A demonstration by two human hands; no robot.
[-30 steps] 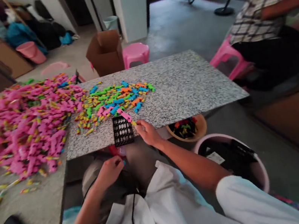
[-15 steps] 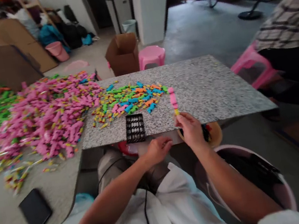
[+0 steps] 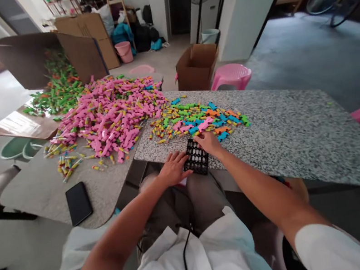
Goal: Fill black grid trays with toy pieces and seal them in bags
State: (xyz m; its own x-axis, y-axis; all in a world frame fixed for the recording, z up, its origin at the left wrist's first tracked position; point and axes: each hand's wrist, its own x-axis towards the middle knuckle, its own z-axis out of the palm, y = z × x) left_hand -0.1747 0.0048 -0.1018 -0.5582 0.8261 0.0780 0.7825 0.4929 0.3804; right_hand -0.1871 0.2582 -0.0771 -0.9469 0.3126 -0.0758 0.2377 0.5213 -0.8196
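Speckled stone-look counter crosses a grey-floored room, where a brown cardboard box and a glossy pink plastic stool stand beyond its far side. From my remote post I view a black plastic grid tray, its rows of rounded openings tilted slightly in view, lying at the counter's front edge and apparently jutting a little past it. My left hand rests at the tray's left side, fingers spread and thumb apart, bracing rather than clutching. My right hand bends over the upper right corner, fingers curled close together; whether they pinch anything I cannot tell. Just beyond them a pink moulded piece lies over blue, green and orange ones in a loose multicoloured heap.

Good handling here, in my judgement, means light, level pressure from the left so the open lattice neither skids nor tips at the edge, with the right fingertips kept clear of the heap. Hard, knobbly pieces would probably roll if brushed. At left, a larger mound of pink pieces, mixed with slim yellow-tipped sticks, rises behind a flat, matte black phone-like slab.
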